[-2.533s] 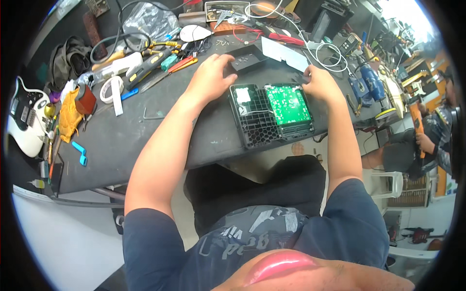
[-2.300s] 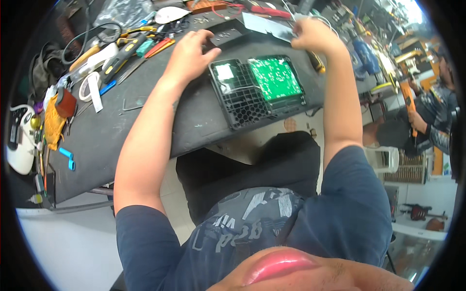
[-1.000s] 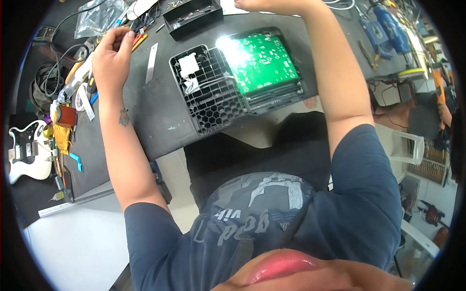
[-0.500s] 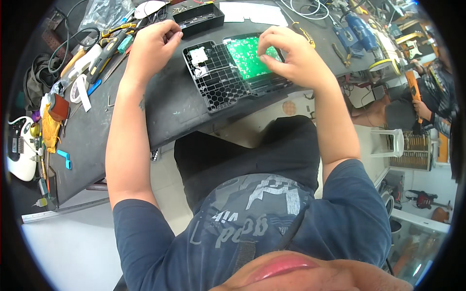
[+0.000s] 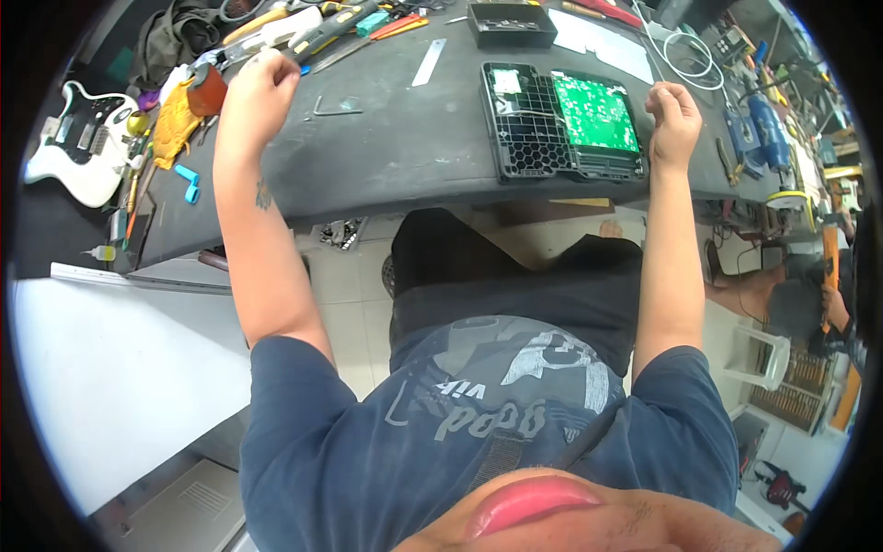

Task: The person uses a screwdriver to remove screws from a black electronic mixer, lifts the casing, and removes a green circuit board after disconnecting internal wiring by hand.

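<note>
My left hand [image 5: 260,90] is over the left part of the bench, near the tool pile, with its fingers curled in; whatever they may hold is hidden. On the right, my right hand [image 5: 676,120] has its fingers bent together just beside an opened black plastic housing [image 5: 533,158]. I cannot make out anything between them. A green circuit board [image 5: 596,112] lies in the right half of that housing. Its left half has a black grid and honeycomb pattern, with a small white part [image 5: 506,81] near the top.
A black parts tray [image 5: 511,26] and a white sheet [image 5: 602,44] lie beyond the housing. A metal strip [image 5: 430,62] and a hex key [image 5: 337,111] rest mid-bench. A white guitar body [image 5: 81,156] is far left, a blue vise [image 5: 768,129] right. Another person's hand [image 5: 835,308] shows at far right.
The view has swung left, so the bench things sit farther right. My right hand has come off the circuit board to its right side. My left hand has moved left, away from the housing.
</note>
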